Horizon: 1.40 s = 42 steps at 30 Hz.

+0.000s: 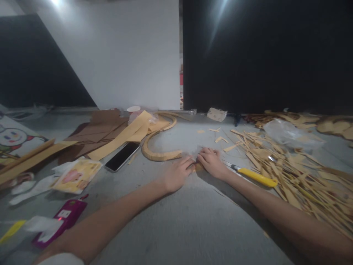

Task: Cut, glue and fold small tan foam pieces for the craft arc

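Observation:
My left hand (pixel 177 173) and my right hand (pixel 211 162) meet on the grey floor, fingertips closed on a small tan cardboard piece (pixel 198 167) between them. A curved cardboard strip (pixel 157 151) lies just left of the hands. A yellow-handled utility knife (pixel 253 176) rests on the floor beside my right wrist.
A heap of thin cardboard strips (pixel 292 169) covers the right side. A black phone (pixel 122 156), brown card sheets (pixel 102 129), a yellow packet (pixel 76 176) and a magenta box (pixel 66 217) lie at the left. A dark panel (pixel 264 55) stands behind.

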Each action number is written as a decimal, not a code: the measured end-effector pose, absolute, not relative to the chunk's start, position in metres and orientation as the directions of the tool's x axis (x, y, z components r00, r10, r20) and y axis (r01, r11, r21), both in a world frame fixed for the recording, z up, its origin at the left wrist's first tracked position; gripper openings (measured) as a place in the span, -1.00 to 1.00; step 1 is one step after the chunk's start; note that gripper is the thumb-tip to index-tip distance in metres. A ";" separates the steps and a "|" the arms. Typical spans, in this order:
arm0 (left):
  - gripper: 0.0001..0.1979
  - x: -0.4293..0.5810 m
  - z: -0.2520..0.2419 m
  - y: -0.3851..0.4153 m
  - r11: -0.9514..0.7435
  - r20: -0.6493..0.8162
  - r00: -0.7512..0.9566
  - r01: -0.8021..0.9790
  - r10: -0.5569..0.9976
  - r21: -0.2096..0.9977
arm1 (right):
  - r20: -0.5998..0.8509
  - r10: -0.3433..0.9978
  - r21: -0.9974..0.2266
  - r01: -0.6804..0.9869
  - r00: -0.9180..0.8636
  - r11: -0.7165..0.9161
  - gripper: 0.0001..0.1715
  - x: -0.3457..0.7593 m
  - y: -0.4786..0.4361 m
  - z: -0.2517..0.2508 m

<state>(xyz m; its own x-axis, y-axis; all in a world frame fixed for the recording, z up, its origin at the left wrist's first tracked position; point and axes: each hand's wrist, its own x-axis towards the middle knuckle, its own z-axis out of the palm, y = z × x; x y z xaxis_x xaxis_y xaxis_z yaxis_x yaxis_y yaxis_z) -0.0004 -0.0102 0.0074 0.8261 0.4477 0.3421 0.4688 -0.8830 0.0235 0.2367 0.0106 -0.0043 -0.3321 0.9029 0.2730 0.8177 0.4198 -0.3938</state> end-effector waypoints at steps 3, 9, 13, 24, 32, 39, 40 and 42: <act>-0.64 0.000 0.007 -0.010 -0.886 0.354 0.824 0.462 0.443 0.033 | 0.250 0.912 -0.419 0.813 -0.325 0.405 -0.52 0.235 0.006 0.003; -0.56 0.000 0.005 -0.011 -0.878 0.357 0.809 0.471 0.466 0.079 | 0.285 0.880 -0.321 0.827 -0.380 0.461 -0.61 0.234 -0.003 0.013; -0.57 -0.002 0.005 -0.010 -0.863 0.374 0.782 0.487 0.499 0.133 | 0.325 0.824 -0.365 0.742 -0.464 0.562 -0.80 0.239 -0.002 0.014; -0.61 -0.001 0.007 -0.007 -0.892 0.428 0.784 0.416 0.450 0.178 | 0.484 0.665 -0.224 0.654 -0.569 0.722 -0.66 0.244 0.007 0.002; -0.64 0.001 0.010 -0.010 -0.896 0.369 0.821 0.434 0.437 0.095 | 0.378 0.537 -0.172 0.513 -0.754 0.841 -0.66 0.253 0.003 0.020; -0.69 0.000 0.010 -0.009 -0.882 0.361 0.807 0.450 0.468 0.137 | 0.347 0.494 -0.127 0.481 -0.797 0.867 -0.68 0.260 0.007 0.027; -0.70 0.000 0.010 -0.009 -0.883 0.364 0.806 0.448 0.466 0.140 | 0.351 0.498 -0.122 0.488 -0.793 0.864 -0.68 0.260 0.008 0.027; -0.69 -0.001 0.009 -0.008 -0.887 0.372 0.806 0.438 0.460 0.146 | 0.356 0.512 -0.114 0.508 -0.782 0.854 -0.65 0.260 0.009 0.026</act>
<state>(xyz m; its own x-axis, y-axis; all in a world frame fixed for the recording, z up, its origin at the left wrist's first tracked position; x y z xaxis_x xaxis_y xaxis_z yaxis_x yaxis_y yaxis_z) -0.0009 -0.0078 0.0091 0.8061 0.4601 0.3723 0.4385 -0.8867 0.1465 0.2602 0.0085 0.0261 -0.7819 0.5120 0.3557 0.5076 0.8541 -0.1136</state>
